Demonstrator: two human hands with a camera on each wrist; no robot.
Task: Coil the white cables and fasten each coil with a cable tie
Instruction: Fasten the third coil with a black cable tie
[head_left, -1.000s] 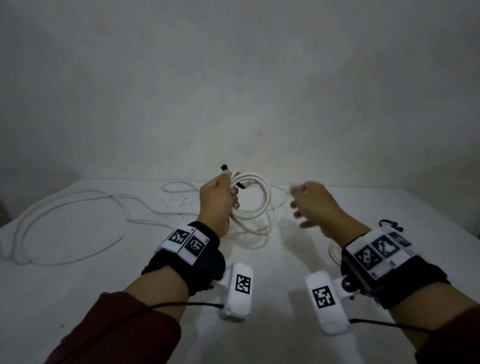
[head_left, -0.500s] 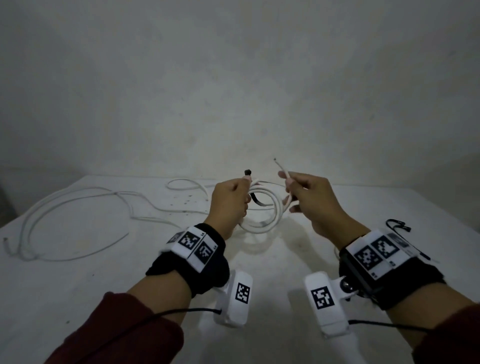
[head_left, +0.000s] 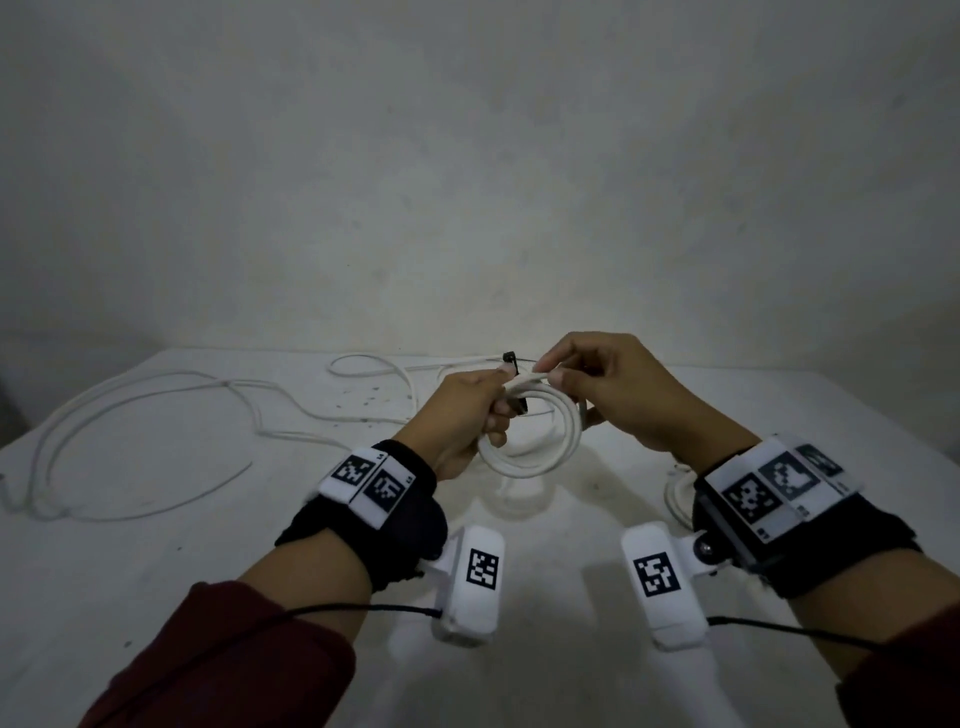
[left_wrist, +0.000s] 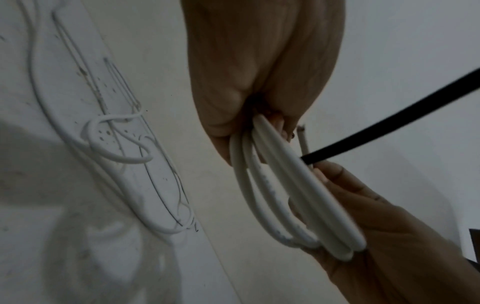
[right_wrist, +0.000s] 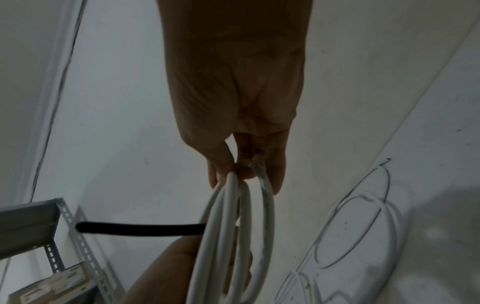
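Note:
A white cable coil (head_left: 540, 460) of several loops hangs above the table between my hands. My left hand (head_left: 496, 408) grips its upper left side together with a black cable tie (head_left: 510, 357), whose head sticks up behind the fingers. My right hand (head_left: 550, 373) pinches the cable end against the top of the coil. In the left wrist view the coil (left_wrist: 293, 191) runs out of my left fist and the tie strap (left_wrist: 389, 123) sticks out to the right. In the right wrist view my right fingertips (right_wrist: 249, 172) pinch the loops (right_wrist: 233, 230), with the tie (right_wrist: 140, 228) pointing left.
A long loose white cable (head_left: 135, 415) sprawls over the white table's (head_left: 208, 561) left and back. Part of another white coil (head_left: 678, 493) shows under my right wrist. The right wrist view shows a metal shelf frame (right_wrist: 59, 226) beside the table.
My right hand has moved left to the coil and brought the raised cable end down onto its top. My left hand keeps its hold on the coil and tie.

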